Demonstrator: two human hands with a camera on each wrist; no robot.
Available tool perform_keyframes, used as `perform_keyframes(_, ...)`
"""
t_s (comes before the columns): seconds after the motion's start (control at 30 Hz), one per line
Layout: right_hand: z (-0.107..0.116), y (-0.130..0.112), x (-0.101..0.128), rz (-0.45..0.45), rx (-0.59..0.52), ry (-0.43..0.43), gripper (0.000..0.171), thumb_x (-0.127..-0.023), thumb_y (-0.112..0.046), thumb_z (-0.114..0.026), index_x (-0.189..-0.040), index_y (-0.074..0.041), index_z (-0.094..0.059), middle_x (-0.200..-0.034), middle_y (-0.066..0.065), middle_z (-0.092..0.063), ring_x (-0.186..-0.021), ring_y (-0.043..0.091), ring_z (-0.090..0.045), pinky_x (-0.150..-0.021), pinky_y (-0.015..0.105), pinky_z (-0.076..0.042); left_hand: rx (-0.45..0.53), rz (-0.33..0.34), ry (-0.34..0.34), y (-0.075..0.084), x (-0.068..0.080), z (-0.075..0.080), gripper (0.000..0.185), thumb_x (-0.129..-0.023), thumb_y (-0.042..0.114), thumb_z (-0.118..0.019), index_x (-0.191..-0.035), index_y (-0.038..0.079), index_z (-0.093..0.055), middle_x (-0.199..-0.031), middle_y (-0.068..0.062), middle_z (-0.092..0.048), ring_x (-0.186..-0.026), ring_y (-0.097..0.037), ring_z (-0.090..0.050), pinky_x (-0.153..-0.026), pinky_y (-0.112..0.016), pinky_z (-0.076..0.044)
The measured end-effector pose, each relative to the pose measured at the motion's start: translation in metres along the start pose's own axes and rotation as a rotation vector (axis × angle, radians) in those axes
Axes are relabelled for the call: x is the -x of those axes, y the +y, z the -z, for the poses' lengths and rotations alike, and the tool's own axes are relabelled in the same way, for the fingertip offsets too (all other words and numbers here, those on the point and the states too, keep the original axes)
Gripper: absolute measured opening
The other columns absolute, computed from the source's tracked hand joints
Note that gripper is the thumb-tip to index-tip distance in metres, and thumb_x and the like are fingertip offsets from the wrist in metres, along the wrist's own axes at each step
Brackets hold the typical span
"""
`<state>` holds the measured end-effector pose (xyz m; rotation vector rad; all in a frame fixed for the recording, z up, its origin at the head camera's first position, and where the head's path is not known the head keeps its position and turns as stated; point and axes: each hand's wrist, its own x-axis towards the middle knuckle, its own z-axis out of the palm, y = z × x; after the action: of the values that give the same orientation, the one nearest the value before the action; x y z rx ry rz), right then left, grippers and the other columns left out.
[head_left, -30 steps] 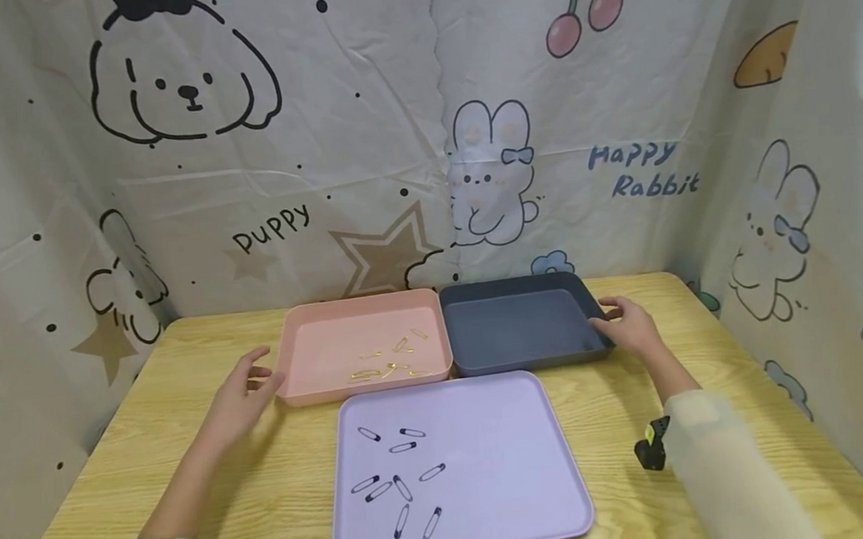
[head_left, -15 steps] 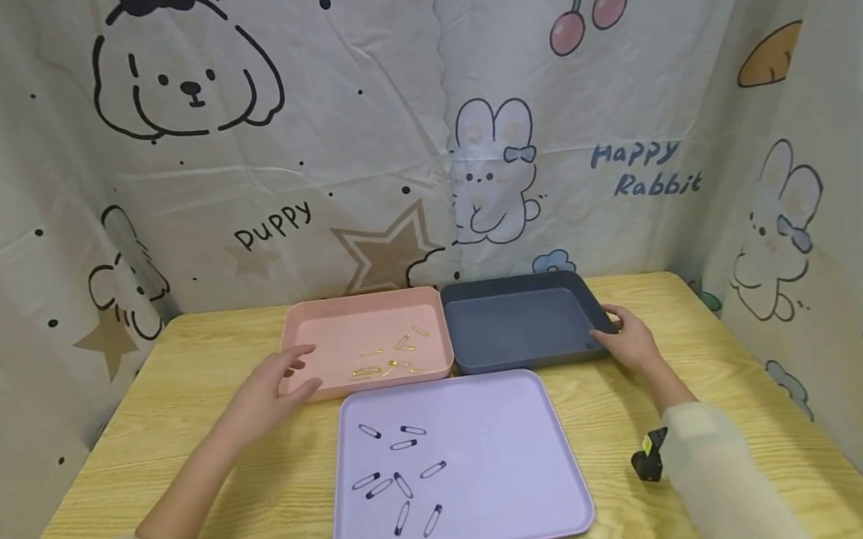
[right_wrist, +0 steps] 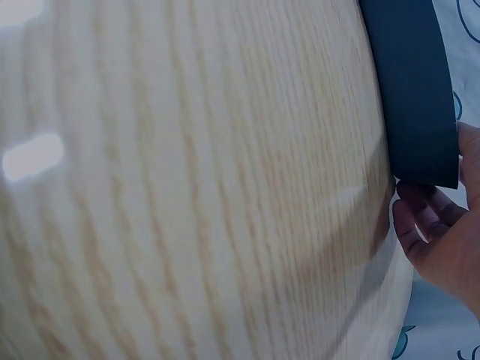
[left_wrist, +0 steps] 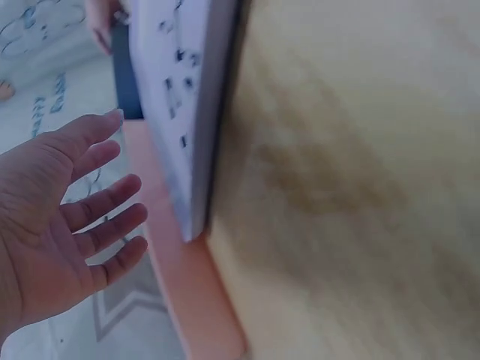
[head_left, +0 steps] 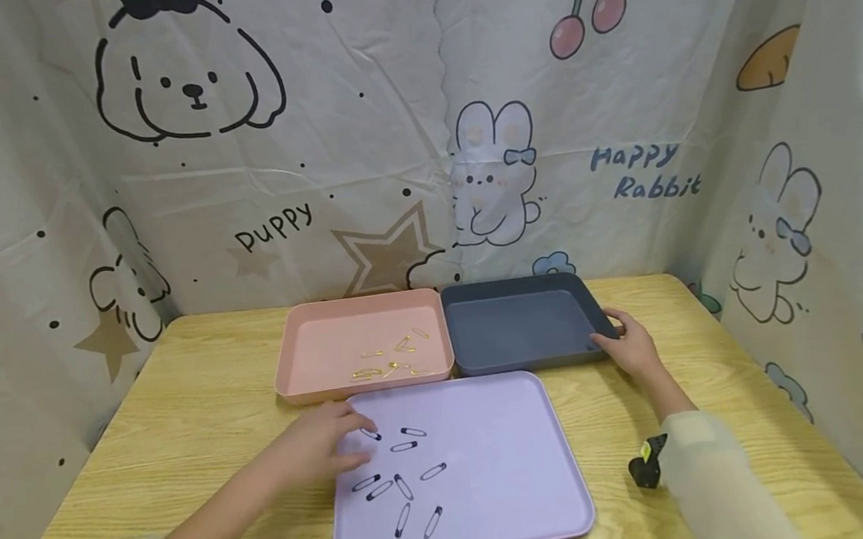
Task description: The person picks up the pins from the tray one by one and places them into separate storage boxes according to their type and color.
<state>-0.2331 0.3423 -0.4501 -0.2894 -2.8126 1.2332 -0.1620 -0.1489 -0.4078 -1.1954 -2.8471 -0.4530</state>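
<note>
Now | left hand (head_left: 314, 446) spread, empty | right hand (head_left: 635, 351) gripping dark tray (head_left: 522, 330) | front pins (head_left: 433, 522): axes slant away, heads opposed

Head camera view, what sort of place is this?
Likely an indoor tabletop workspace: cartoon-printed cloth behind and beside a wood-grain table, with a lilac tray of safety pins on it.

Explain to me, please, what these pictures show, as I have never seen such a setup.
This is no machine but a person working bare-handed. The wide views come from a head camera, the others from wrist cameras. On the wooden table lie a pink tray with gold safety pins, a dark blue tray beside it and a lilac tray with dark safety pins in front. The left hand is over the lilac tray's left edge, holding nothing visible. The right hand grips the dark blue tray's right side.
</note>
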Motion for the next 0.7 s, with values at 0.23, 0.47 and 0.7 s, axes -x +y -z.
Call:
perform_keyframes(0.23,-0.001,0.002,0.001,-0.017,-0.036,0.002,0.065,-0.093,-0.027,-0.055,-0.147,-0.007,-0.026,-0.136,0.031,-0.038,-0.122,0.044,-0.041,-0.093,0.051,-0.041,-0.009,0.047,-0.095,0.004,0.007,-0.013,0.032,-0.074,0.035,-0.074,-0.102,0.021,-0.068,-0.096,0.006,-0.061,-0.086,-0.011,-0.051,-0.073,-0.032,-0.041)
perform_keyframes(0.47,-0.002,0.003,0.001,-0.026,-0.061,0.017,0.063,-0.093,-0.027,-0.055,-0.146,-0.007,-0.028,-0.138,0.031,-0.038,-0.123,0.043,-0.041,-0.092,0.050,-0.042,-0.011,0.054,-0.095,0.003,0.011,-0.020,0.024,-0.071,0.036,-0.076,-0.091,0.024,-0.069,-0.095,0.005,-0.059,-0.090,-0.014,-0.050,-0.073,-0.031,-0.039)
perform_keyframes(0.7,-0.002,0.005,0.001,-0.027,-0.071,0.027,0.062,-0.093,-0.027,-0.056,-0.146,-0.008,-0.030,-0.136,0.030,-0.039,-0.122,0.042,-0.043,-0.090,0.044,-0.043,-0.027,0.048,-0.105,0.005,0.010,-0.021,0.012,-0.074,0.030,-0.074,-0.082,0.023,-0.069,-0.089,0.007,-0.056,-0.086,-0.011,-0.046,-0.072,-0.029,-0.039)
